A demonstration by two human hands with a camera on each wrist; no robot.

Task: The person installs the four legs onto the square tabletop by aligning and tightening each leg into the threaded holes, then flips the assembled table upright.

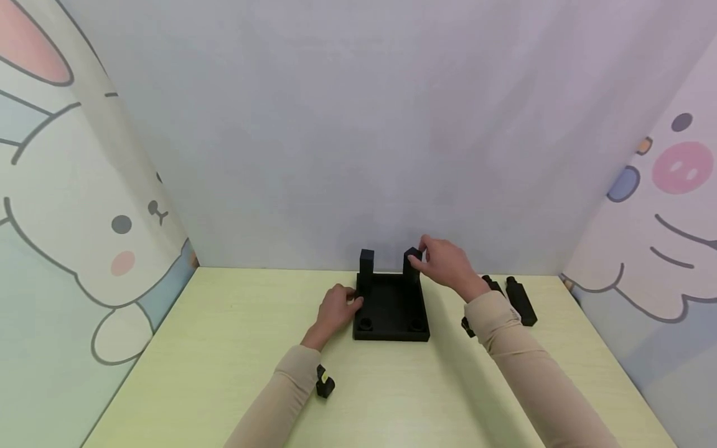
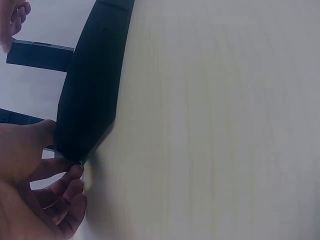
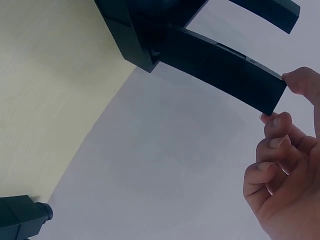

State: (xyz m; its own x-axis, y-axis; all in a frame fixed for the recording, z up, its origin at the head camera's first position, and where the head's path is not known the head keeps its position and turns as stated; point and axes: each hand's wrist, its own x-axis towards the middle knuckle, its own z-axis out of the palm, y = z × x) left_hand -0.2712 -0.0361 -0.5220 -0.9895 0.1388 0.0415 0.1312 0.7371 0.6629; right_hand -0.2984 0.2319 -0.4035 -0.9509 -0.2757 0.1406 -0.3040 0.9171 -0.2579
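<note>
head view: black tray [image 1: 389,303] just below mid-frame, flat on the desk [image 1: 252,323], hollow side up. left post [image 1: 366,267] and right post [image 1: 409,274] rise from its far corners, long axes upright, tops toward the upper edge of the frame. dark round fittings [image 1: 365,324] at the near corners. left hand [image 1: 336,309] left of centre, thumb and finger pinching the tray's left side. right hand [image 1: 446,264] right of centre, pinching the top of the right post. hands apart from each other. two loose posts [image 1: 521,302] at centre right, side by side, long axes slanting, narrow ends toward the upper left; one partly hidden by the right sleeve [image 1: 498,317]. small black piece [image 1: 324,382] with a yellow mark beside the left forearm.

left wrist view: tray a dark slab from top centre down toward lower left, long axis steep. left hand at lower left, gripping its lower end. right post points left at upper left, right hand at its tip.

right wrist view: right post slants from upper centre down to the right, its end between thumb and finger. loose post at lower left, narrow end pointing right.
</note>
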